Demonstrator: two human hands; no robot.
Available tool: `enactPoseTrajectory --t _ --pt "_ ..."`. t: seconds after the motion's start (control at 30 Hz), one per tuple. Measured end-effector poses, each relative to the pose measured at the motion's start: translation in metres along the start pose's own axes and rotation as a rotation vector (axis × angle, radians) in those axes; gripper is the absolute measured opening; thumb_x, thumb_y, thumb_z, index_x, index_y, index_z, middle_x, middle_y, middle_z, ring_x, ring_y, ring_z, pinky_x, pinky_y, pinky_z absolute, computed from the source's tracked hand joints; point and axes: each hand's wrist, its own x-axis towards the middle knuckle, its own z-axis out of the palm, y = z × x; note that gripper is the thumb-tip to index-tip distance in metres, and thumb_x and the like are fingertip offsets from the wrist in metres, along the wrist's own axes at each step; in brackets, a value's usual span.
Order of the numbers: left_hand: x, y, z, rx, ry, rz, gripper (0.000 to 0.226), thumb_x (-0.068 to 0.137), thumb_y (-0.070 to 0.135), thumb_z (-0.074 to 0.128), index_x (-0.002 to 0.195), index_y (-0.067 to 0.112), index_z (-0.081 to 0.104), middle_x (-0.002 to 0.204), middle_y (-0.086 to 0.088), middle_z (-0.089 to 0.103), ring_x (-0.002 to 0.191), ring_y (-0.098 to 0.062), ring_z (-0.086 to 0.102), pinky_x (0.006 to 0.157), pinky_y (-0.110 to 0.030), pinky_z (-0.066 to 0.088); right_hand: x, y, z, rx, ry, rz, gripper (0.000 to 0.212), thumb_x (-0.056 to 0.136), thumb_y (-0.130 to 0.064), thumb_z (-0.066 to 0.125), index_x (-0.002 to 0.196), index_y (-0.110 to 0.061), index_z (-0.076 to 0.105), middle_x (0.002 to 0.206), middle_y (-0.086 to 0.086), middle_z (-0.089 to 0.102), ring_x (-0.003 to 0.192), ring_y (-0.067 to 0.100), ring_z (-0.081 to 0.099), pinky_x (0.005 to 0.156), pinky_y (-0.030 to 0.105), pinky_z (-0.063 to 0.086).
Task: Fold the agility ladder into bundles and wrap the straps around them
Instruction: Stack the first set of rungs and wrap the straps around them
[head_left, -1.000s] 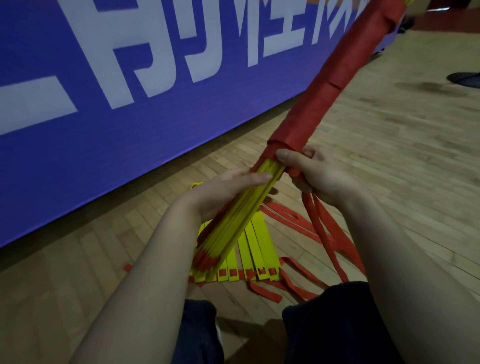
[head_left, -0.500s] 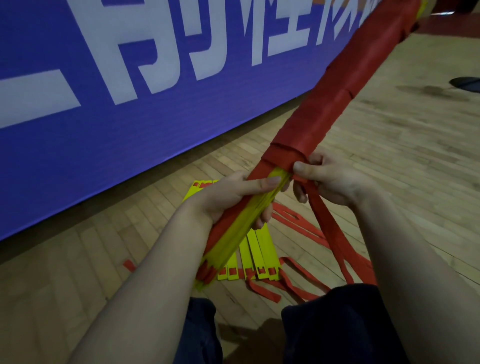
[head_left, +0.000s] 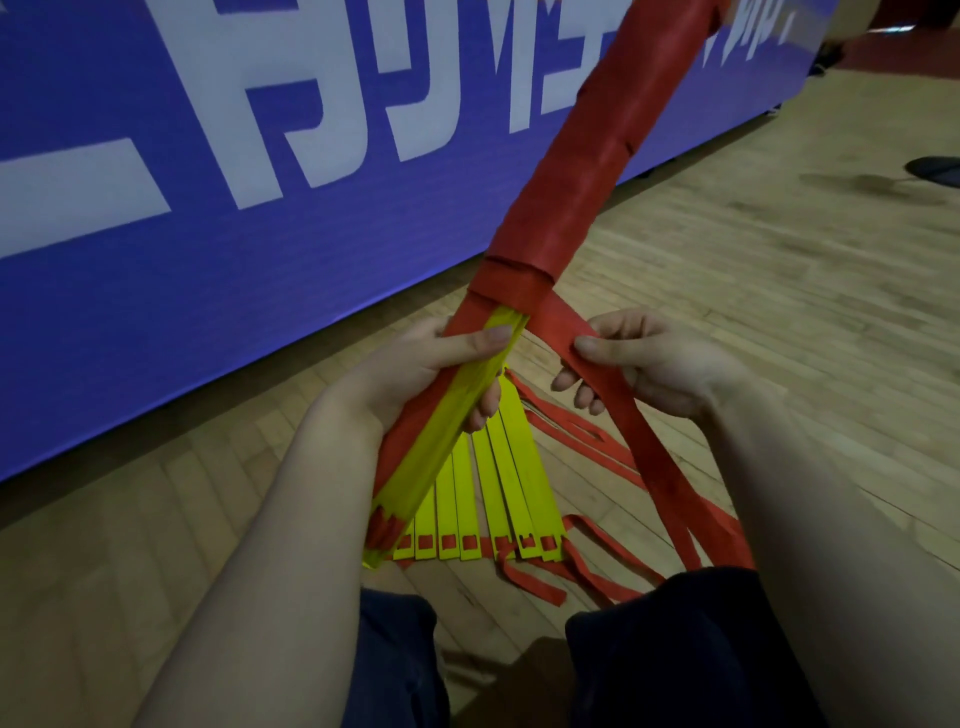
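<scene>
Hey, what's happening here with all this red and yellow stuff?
A person sitting on the wooden floor is bundling up an agility ladder. Their left hand grips a bundle of yellow rungs, while the right hand pinches a red strap pulled out to the side of it. The bundle's upper length is already wound in red; its lower part is bare. Other loose rungs lie fanned on the floor.

Gripping the half-wrapped yellow rung bundle (head_left: 432, 457) in the left hand (head_left: 415, 374), aimed toward 1 o'clock; pinching the red strap (head_left: 641, 441) at its 3 o'clock with the right hand (head_left: 660, 364); loose rungs (head_left: 511, 483) floored at 6 o'clock.
</scene>
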Motion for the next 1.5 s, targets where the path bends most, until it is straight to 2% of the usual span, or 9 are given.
enactPoseTrajectory --t 0.2,0.33,0.53,0.73,0.9,1.0,1.1,1.3,1.5 --pt "-0.005 0.008 0.002 0.081 0.007 0.017 0.036 0.072 0.035 0.074 0.085 0.006 0.058 0.061 -0.015 0.063 0.045 -0.022 0.058 0.046 -0.026 0.049 -0.003 -0.001 0.001 -0.055 -0.005 0.068 0.063 0.060 -0.032 0.090 0.101 0.004 0.058 0.089 0.026 0.071 0.071 0.030 0.072 0.061 0.036 0.059" --pt "0.003 0.005 0.008 0.126 0.135 0.005 0.045 0.070 0.037 0.076 0.097 0.003 0.064 0.061 -0.014 0.062 0.047 -0.022 0.058 0.048 -0.027 0.049 -0.006 -0.007 0.008 -0.065 0.032 0.073 0.034 0.073 -0.014 0.077 0.101 -0.003 0.062 0.089 0.019 0.072 0.065 0.027 0.071 0.059 0.037 0.060" --pt "0.019 -0.013 0.006 0.505 0.490 0.048 0.024 0.076 0.043 0.080 0.075 0.024 0.065 0.052 0.003 0.065 0.050 -0.017 0.066 0.060 -0.037 0.059 -0.003 -0.009 0.020 -0.195 0.099 0.096 0.019 0.076 -0.004 0.067 0.094 0.000 0.069 0.089 0.013 0.074 0.063 0.024 0.071 0.059 0.034 0.061" --pt "0.018 -0.016 0.024 1.018 0.708 0.016 0.030 0.084 0.049 0.065 0.100 0.025 0.058 0.100 -0.011 0.067 0.100 -0.037 0.062 0.074 -0.037 0.045 0.011 -0.005 0.035 -0.169 0.154 0.113 0.014 0.089 0.008 0.056 0.097 0.004 0.067 0.080 0.015 0.072 0.059 0.023 0.069 0.059 0.034 0.059" --pt "0.022 -0.021 0.041 1.245 0.715 -0.002 0.033 0.092 0.029 0.060 0.121 0.016 0.050 0.118 -0.013 0.062 0.112 -0.036 0.058 0.080 -0.040 0.043 0.017 -0.010 0.049 -0.219 0.349 0.069 0.016 0.089 0.008 0.056 0.079 -0.002 0.063 0.050 0.001 0.060 0.037 0.012 0.058 0.039 0.021 0.047" --pt "0.025 -0.022 0.051 1.342 0.735 -0.016 0.036 0.091 0.022 0.059 0.124 0.015 0.045 0.126 -0.012 0.055 0.119 -0.032 0.053 0.091 -0.040 0.042 0.018 -0.008 0.056 -0.305 0.496 0.034 0.012 0.089 -0.004 0.062 0.078 -0.003 0.064 0.045 0.001 0.052 0.030 0.009 0.049 0.033 0.018 0.038" --pt "0.024 -0.021 0.064 1.432 0.751 -0.008 0.051 0.088 0.030 0.061 0.131 0.010 0.041 0.129 -0.013 0.048 0.121 -0.030 0.047 0.096 -0.039 0.038 0.018 -0.006 0.058 -0.265 0.603 -0.018 0.039 0.090 -0.028 0.068 0.054 -0.018 0.064 0.035 -0.006 0.044 0.028 0.009 0.038 0.033 0.018 0.028" --pt "0.025 -0.031 0.088 1.366 0.756 0.179 0.080 0.085 0.039 0.057 0.148 0.002 0.025 0.136 -0.015 0.041 0.123 -0.032 0.039 0.101 -0.044 0.033 0.029 0.001 0.052 -0.018 0.822 -0.094 0.031 0.084 -0.022 0.075 0.062 -0.009 0.057 0.037 -0.004 0.042 0.029 0.007 0.028 0.032 0.019 0.021" --pt "0.031 -0.016 0.067 0.486 0.659 0.357 0.051 0.081 0.046 0.063 0.123 0.019 0.061 0.116 -0.002 0.054 0.111 -0.020 0.052 0.100 -0.036 0.043 0.024 -0.004 0.028 0.034 0.733 -0.238 0.021 0.084 -0.011 0.071 0.072 -0.006 0.055 0.059 0.009 0.042 0.031 0.006 0.026 0.033 0.019 0.019"
